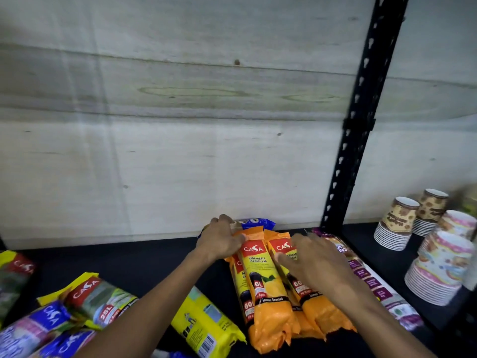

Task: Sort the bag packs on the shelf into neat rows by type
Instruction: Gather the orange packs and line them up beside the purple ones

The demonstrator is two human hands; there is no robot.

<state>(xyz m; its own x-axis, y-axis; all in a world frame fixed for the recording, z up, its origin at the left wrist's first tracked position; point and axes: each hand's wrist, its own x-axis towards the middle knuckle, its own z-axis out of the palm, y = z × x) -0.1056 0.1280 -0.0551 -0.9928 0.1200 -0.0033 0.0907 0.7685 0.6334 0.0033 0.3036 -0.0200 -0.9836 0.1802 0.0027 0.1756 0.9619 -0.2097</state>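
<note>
At the lower centre of the frame, the left hand (219,239) rests on the far, upper-left end of the orange packs (271,285), its fingers curled loosely over their top edge and touching a blue pack (258,223) that lies behind them against the back wall. The right hand (312,262) lies flat on the right orange pack, fingers spread and a little blurred, so I cannot tell how firmly it presses. These packs lie side by side, touching, with the long axis running from the wall toward the lower edge of the frame. They sit between the two hands, so I judge that the next push will square them into a row. Both forearms reach forward and converge. Just right of the right hand lies a purple pack (374,282). At lower left, green, blue and yellow packs (204,324) lie unsorted on the dark shelf (129,262). Paper cups (395,223) stand stacked at the right.
</note>
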